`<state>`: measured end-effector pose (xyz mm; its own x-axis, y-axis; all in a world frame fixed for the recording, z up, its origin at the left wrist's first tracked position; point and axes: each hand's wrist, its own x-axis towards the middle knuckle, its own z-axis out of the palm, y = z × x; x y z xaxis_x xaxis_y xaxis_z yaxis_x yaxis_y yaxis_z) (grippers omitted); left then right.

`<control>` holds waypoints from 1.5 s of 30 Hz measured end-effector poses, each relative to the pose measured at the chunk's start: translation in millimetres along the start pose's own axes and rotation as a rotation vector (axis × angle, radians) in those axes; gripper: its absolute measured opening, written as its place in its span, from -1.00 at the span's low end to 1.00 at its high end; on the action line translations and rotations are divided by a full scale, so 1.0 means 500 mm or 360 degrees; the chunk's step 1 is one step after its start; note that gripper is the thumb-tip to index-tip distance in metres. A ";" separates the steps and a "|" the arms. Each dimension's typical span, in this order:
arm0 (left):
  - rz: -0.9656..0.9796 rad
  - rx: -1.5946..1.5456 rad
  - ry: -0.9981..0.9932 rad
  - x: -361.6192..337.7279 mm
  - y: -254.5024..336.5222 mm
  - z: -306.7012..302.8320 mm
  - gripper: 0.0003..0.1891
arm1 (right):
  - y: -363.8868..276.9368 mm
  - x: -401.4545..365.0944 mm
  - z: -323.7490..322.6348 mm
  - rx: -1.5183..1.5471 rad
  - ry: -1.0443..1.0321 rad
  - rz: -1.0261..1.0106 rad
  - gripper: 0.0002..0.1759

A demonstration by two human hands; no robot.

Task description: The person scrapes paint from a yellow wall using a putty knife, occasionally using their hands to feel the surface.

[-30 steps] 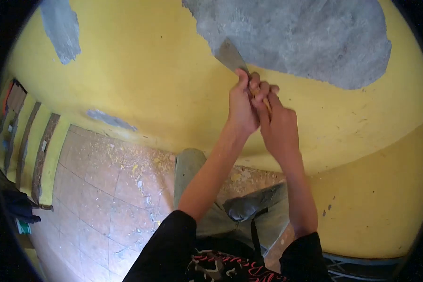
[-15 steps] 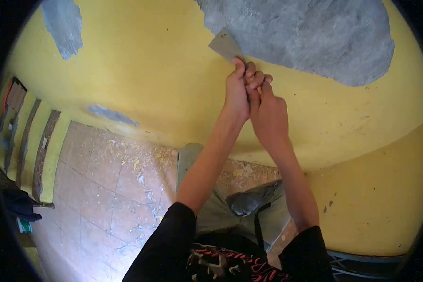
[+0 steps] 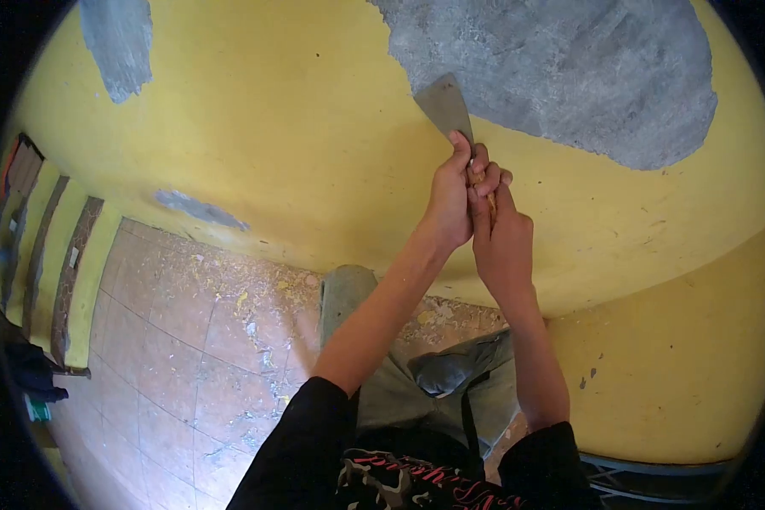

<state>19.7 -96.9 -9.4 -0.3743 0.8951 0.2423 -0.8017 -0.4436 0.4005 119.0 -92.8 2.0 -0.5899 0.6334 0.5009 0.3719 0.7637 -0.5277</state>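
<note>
A putty knife (image 3: 446, 105) with a wide metal blade and a wooden handle is held in both hands. Its blade lies at the lower left edge of a large grey bare patch (image 3: 552, 81) on the yellow wall (image 3: 280, 127). My left hand (image 3: 452, 191) is closed round the upper handle, thumb pointing up near the blade. Just below, my right hand (image 3: 503, 242) grips the handle's lower end, its fingers next to those of the left. The hands partly hide the handle.
Smaller grey patches show on the wall at upper left (image 3: 119, 51) and near the floor (image 3: 200, 209). Paint flakes (image 3: 255, 327) litter the tiled floor (image 3: 157, 357). Yellow steps (image 3: 89, 272) rise at the left. A dark curved metal frame (image 3: 654, 480) stands at lower right.
Both hands and the putty knife have moved down and slightly right in view. The blade now points more steeply upward. The grip is unchanged.
</note>
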 end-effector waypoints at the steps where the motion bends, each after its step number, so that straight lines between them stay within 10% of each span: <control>1: 0.0017 -0.0046 0.0036 0.005 -0.006 -0.002 -0.43 | 0.003 0.004 0.003 -0.0010 -0.0005 -0.0015 -0.77; 45: -0.0098 -0.0036 -0.0039 0.003 0.002 -0.016 -0.41 | -0.003 0.001 0.022 0.0061 0.0106 0.0017 -0.69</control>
<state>14.6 -95.6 -15.8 -0.3125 0.9192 0.2396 -0.8334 -0.3863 0.3951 110.3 -95.0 -4.3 -0.5364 0.6492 0.5393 0.3493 0.7525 -0.5584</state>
